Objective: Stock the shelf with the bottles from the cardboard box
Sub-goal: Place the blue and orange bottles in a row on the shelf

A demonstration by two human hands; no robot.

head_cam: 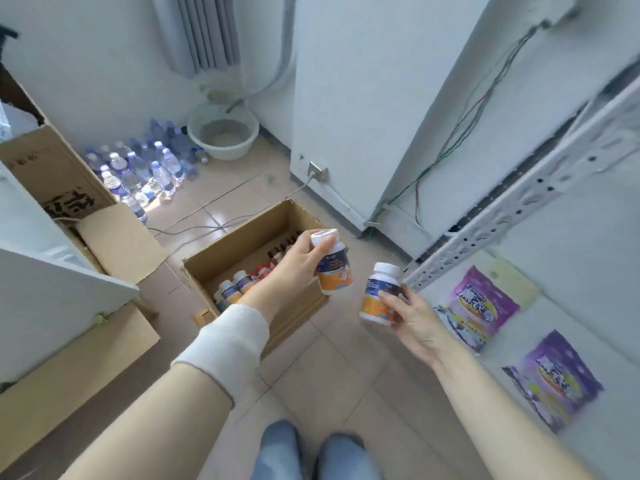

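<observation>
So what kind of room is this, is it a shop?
Probably a storeroom or a shop's back room. There's an open cardboard box of pill bottles on the tiled floor, a metal shelf rack holding purple packets, and lots of water bottles standing nearby.

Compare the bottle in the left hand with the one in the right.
The left-hand bottle is over the cardboard box; the right-hand bottle is lower, nearer the shelf. The thumb of the left hand overlaps the left-hand bottle's cap; the right-hand bottle's cap is bare, the right hand gripping its label. Both have white caps and blue-and-orange labels.
</observation>
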